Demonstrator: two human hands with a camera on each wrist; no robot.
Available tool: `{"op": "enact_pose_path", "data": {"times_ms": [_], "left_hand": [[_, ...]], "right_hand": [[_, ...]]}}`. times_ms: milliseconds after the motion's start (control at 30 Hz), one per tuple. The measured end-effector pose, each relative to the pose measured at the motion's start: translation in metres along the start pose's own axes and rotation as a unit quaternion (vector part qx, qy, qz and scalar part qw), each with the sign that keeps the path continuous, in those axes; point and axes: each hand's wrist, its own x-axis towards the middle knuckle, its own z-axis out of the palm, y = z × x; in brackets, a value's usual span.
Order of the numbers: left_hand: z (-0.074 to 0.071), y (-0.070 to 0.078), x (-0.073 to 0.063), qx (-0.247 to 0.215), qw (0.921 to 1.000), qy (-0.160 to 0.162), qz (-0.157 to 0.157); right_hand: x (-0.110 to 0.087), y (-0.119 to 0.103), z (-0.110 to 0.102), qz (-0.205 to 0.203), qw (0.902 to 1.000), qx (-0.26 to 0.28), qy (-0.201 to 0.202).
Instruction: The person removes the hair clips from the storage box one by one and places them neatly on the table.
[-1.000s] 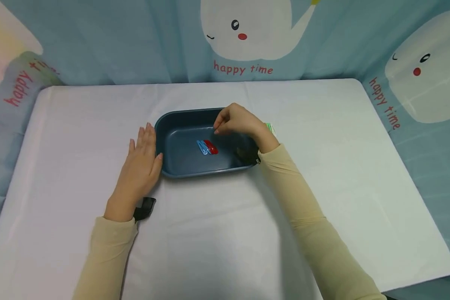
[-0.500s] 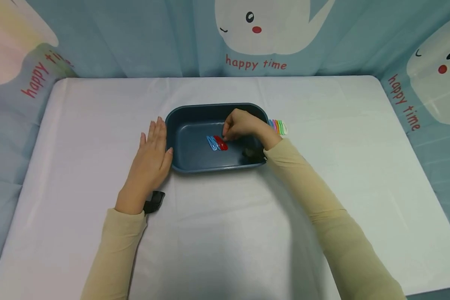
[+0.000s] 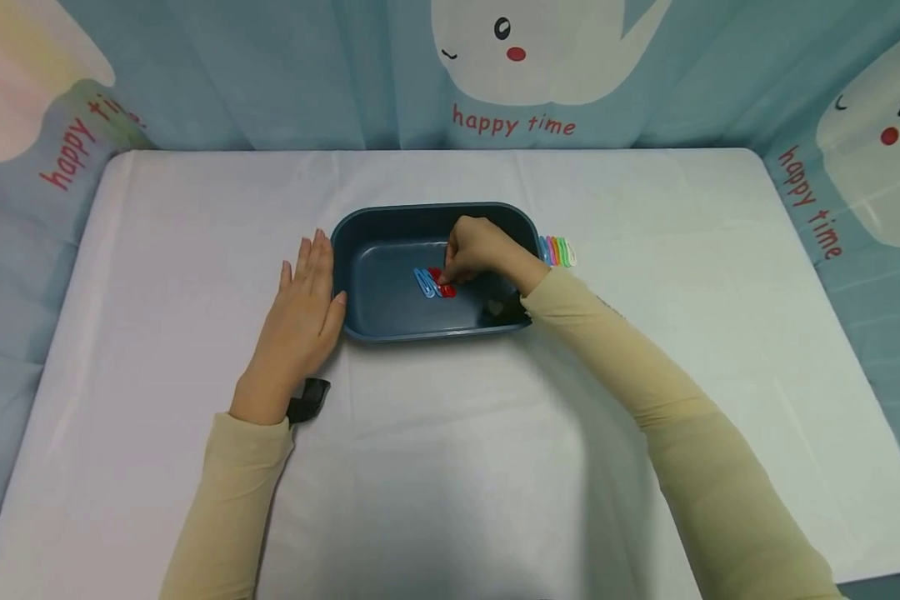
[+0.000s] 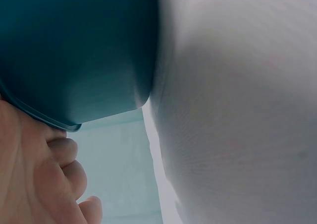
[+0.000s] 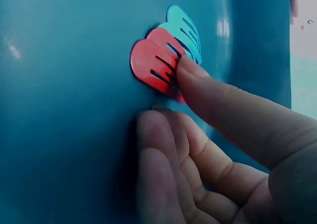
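In the head view my left hand (image 3: 297, 321) lies with straight fingers along the left end of the dark blue tray (image 3: 390, 338); the left wrist view shows it against the tray's outer wall. My right hand (image 3: 480, 252) reaches down inside the tray. On the tray floor, red snap hair clips (image 5: 148, 60) overlap side by side, next to light blue snap hair clips (image 5: 183, 28). In the right wrist view my right thumb (image 5: 195, 73) is over the front red clip, while the other fingers bend loosely below it, apart from the thumb.
A row of several coloured clips (image 3: 557, 251) lies on the white cloth just outside the tray's right end. The white-covered table (image 3: 435, 467) runs up to a blue curtain (image 3: 292, 75) with printed cartoon figures at the back and sides.
My right hand has come down onto the red clips from above them. The left hand keeps its place at the tray. The head view has shifted, uncovering the clip row at right.
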Motion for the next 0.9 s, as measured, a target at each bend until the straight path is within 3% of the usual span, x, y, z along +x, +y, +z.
{"op": "enact_pose_path", "data": {"times_ms": [900], "left_hand": [[-0.0004,0.0001,0.0004,-0.001,1.0000,0.003,-0.001]], "right_hand": [[-0.0016,0.0015,-0.0016,0.031,0.9896,0.134,-0.040]]}}
